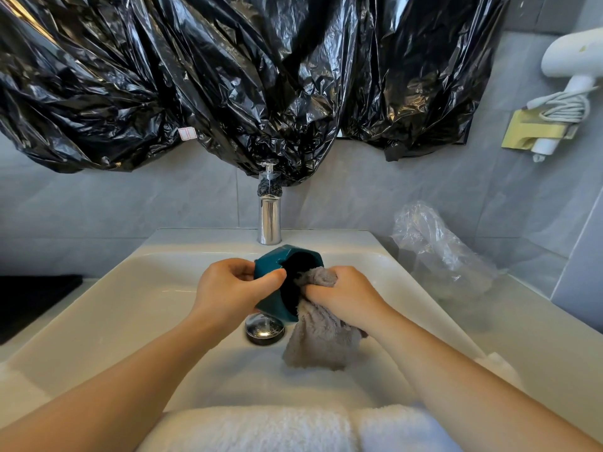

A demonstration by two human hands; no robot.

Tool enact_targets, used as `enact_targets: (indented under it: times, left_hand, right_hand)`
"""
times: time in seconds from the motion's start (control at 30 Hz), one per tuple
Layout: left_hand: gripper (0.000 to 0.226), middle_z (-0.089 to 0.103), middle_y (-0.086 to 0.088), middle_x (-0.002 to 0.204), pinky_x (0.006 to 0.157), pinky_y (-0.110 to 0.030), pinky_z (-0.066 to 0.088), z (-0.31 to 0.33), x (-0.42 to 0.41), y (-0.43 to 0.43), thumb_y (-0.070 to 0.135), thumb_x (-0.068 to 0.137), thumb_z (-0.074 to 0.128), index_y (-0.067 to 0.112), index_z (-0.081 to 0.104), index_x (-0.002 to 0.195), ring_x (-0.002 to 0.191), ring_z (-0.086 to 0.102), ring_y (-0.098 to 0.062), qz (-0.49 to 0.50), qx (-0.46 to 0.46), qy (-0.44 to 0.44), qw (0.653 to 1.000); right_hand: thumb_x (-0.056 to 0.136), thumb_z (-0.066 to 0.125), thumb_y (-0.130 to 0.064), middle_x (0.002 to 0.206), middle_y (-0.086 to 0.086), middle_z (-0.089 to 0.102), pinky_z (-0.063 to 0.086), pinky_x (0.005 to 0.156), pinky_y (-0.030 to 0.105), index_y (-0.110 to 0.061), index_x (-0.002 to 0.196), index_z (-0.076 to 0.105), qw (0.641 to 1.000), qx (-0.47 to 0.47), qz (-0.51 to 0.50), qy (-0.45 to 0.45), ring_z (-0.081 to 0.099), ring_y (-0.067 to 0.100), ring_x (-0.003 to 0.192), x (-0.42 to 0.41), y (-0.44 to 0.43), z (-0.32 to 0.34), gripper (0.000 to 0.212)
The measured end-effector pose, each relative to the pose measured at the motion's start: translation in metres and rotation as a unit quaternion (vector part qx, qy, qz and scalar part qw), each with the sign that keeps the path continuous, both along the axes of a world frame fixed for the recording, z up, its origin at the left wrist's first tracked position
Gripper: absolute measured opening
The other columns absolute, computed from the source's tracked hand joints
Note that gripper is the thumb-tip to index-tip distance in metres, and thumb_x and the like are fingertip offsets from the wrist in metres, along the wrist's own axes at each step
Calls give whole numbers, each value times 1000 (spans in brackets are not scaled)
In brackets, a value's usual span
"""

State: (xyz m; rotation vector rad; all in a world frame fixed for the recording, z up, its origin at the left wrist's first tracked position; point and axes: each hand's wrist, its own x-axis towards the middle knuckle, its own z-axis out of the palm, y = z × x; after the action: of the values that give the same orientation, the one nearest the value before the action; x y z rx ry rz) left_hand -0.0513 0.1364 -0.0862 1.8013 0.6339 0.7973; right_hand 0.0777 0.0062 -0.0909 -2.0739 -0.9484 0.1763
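Crumpled black plastic sheeting (228, 76) hung across the wall above you, and whatever it covered was hidden. Grey wall tiles (130, 203) ran behind and to your right. You stood at a white washbasin (98, 305), with a white towel (261, 429) laid over its near rim and cut off by the bottom edge. A crumpled clear plastic bag (437, 249) lay on the counter just right of the basin. A white hair dryer (567, 57) sat in a gold holder (528, 132) high on the right wall, partly cut off at the edge. A chrome tap (269, 220) stood at the back middle of the basin, and a chrome drain plug (264, 329) sat in the bowl just below your hands.

You held your hands close together over the middle of the bowl. Your left hand (228, 288) gripped a teal cup (277, 308) by its side, thumb across the rim, the cup tipped so that its mouth faced your right hand (342, 295). That hand clutched a grey fleecy cloth (319, 337). The bunched end of the cloth was pressed into the cup's mouth, and the rest hung down toward the basin floor.

The cup's inside was too dark to read. Your fingers hid its far side. The tap's top blurred into the plastic behind it. You could not tell whether the cloth's lower edge touched the basin.
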Motion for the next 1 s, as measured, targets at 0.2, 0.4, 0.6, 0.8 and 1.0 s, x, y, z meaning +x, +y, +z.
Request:
enact_targets:
  times: [0.2,0.4,0.6,0.8,1.0]
  left_hand:
    - [52,72,-3,95,77,-32,60,-1,3,0,47,67,79,12,64,102,90,70,-18,-34,-41,47,997]
    - [46,72,-2,92,63,-21,59,1,3,-4,28,70,83,10,63,108,76,72,-12,-61,-48,23,997]
    - [37,75,-1,85,62,-21,59,2,-1,-2,29,72,81,10,69,102,72,72,-10,-14,-1,-24,1000]
    - [21,73,1,79,58,-21,58,2,-3,-7,28,78,77,14,69,92,73,71,-13,-41,50,25,998]
    - [21,69,4,79,49,-13,51,5,-4,-10,29,81,74,16,64,93,70,68,-12,-51,73,48,995]
  right_hand:
    - [83,63,-21,66,9,59,41,60,28,-10,65,59,995,10,-13,94,59,21,63,3,1,-6,21]
    - [82,65,-27,88,19,72,50,69,34,0,90,70,983,56,-34,171,70,32,86,2,5,-7,28]
    - [75,72,-43,81,-1,69,49,61,27,-17,89,69,999,33,-28,31,65,15,77,-4,11,-6,29]
    - [80,69,-45,102,-8,68,50,71,31,-29,116,61,990,-6,-30,-139,61,16,92,-4,0,7,40]
    - [92,55,-44,93,-2,65,35,61,28,-22,101,53,943,-83,-40,-321,54,19,79,-11,-2,16,24]
